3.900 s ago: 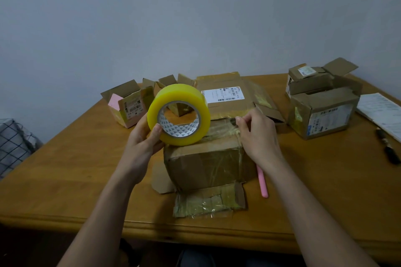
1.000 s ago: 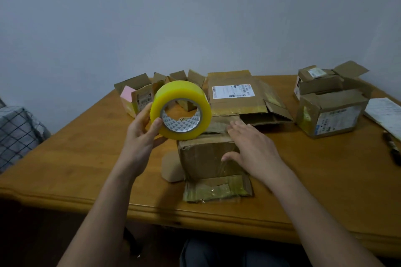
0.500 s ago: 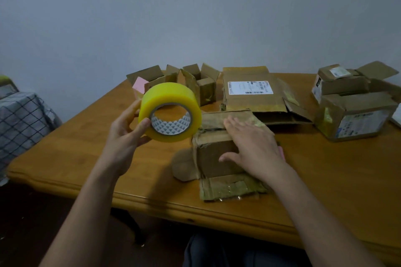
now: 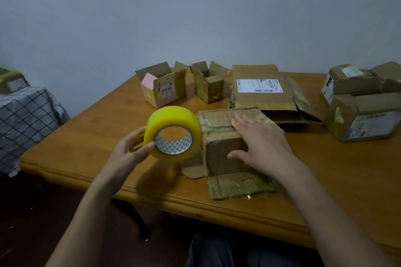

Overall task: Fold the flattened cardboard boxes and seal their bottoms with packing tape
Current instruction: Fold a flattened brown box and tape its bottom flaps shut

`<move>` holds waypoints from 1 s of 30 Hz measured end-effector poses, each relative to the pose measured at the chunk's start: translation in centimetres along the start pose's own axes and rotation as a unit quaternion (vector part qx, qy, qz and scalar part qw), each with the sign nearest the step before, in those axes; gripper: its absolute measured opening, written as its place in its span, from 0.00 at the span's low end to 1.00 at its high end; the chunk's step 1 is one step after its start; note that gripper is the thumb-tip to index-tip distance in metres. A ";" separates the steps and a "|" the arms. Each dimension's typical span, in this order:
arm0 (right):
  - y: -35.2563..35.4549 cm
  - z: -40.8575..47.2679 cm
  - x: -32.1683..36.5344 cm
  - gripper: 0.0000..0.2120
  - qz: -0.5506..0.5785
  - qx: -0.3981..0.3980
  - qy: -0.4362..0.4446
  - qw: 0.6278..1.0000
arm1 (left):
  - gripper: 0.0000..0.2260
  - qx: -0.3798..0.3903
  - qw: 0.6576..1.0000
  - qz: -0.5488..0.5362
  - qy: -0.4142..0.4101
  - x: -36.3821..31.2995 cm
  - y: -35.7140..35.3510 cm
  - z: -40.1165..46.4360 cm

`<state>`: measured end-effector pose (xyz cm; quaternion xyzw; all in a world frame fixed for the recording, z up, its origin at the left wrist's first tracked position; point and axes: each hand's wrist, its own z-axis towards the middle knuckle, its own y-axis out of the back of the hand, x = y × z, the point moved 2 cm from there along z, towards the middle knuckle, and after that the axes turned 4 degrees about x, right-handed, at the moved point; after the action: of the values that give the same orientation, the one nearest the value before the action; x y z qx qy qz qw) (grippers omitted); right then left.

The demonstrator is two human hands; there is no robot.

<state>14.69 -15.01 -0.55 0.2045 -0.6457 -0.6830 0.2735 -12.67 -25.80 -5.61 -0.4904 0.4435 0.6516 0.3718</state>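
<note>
A folded brown cardboard box [image 4: 219,149] stands near the table's front edge, its taped side up and loose flaps spread on the wood in front of it. My right hand [image 4: 260,143] lies flat on its top with straight fingers, the thumb down the near face. My left hand [image 4: 132,151] grips a wide yellow roll of packing tape [image 4: 172,133], held in the air just left of the box. A flattened box with a white label [image 4: 260,91] lies behind it.
Two small open boxes [image 4: 163,88] [image 4: 209,84] stand at the back left of the wooden table [image 4: 86,136]. Bigger open boxes [image 4: 360,112] sit at the right. A checked cloth [image 4: 23,119] covers something left of the table.
My right hand went from pinching the box's far top edge to lying flat on it. The tape roll came lower and closer to the box. My view swung left.
</note>
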 end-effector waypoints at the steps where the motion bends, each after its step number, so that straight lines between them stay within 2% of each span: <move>1: -0.1 0.0 0.4 0.42 0.002 -0.009 0.002 1.000 | 0.21 0.011 1.000 0.006 0.008 -0.1 0.1 -0.1; 3: -0.5 0.0 1.6 0.41 0.014 -0.039 0.012 0.999 | 0.29 0.008 1.000 0.014 0.012 -0.8 0.1 0.0; 5: -0.9 0.0 3.2 0.40 0.015 -0.071 0.022 0.997 | 0.32 -0.003 1.000 0.030 -0.006 -2.0 0.0 0.3; 10: -1.3 0.4 3.9 0.46 0.025 -0.080 -0.015 0.996 | 0.19 0.000 0.990 0.126 -0.063 -5.0 -2.0 1.7; 14: -1.5 0.2 2.2 0.43 0.033 -0.072 -0.040 0.996 | 0.22 0.016 0.975 0.218 -0.038 -5.9 -3.4 2.5; 17: -1.3 0.4 3.0 0.44 0.028 -0.067 -0.038 0.997 | 0.21 0.024 0.972 0.233 -0.019 -6.3 -3.8 2.7; 20: -1.7 0.3 3.7 0.38 0.016 -0.089 -0.010 0.996 | 0.19 0.022 0.967 0.254 -0.021 -6.3 -4.4 2.5; 24: -2.1 0.4 2.4 0.33 0.064 -0.095 -0.008 0.993 | 0.17 0.003 0.965 0.260 -0.017 -6.8 -4.8 2.4; 30: -2.4 0.7 1.6 0.28 0.114 -0.093 0.020 0.989 | 0.18 0.016 0.958 0.285 0.016 -7.8 -4.4 1.9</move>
<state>12.77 -15.43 -2.73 0.1171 -0.5924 -0.7004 0.3805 -7.37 -22.92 1.22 -0.3481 0.5813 0.7151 0.1718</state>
